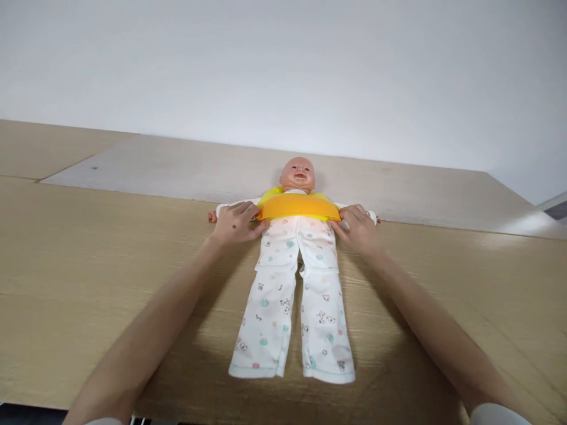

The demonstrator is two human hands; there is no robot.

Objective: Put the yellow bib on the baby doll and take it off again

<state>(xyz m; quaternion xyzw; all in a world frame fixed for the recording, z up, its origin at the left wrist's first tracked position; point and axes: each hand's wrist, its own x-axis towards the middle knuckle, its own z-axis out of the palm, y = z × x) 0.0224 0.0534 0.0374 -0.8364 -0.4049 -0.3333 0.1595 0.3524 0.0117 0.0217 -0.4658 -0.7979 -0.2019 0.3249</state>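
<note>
A baby doll (297, 175) lies on its back on the table, head toward the wall and arms spread to both sides. Around its neck and over its chest is a yellow bib (271, 195) with an orange pocket (299, 206) along the lower edge. White printed trousers (277, 307) cover the doll's legs. My left hand (239, 222) pinches the bib's left lower corner, and my right hand (358, 226) pinches the right one. Both hands partly hide the doll's white sleeves.
The wooden table (110, 254) runs wide to both sides. A paler board (177, 168) lies along its back, against a white wall (283, 77). The table's front edge shows at the lower left.
</note>
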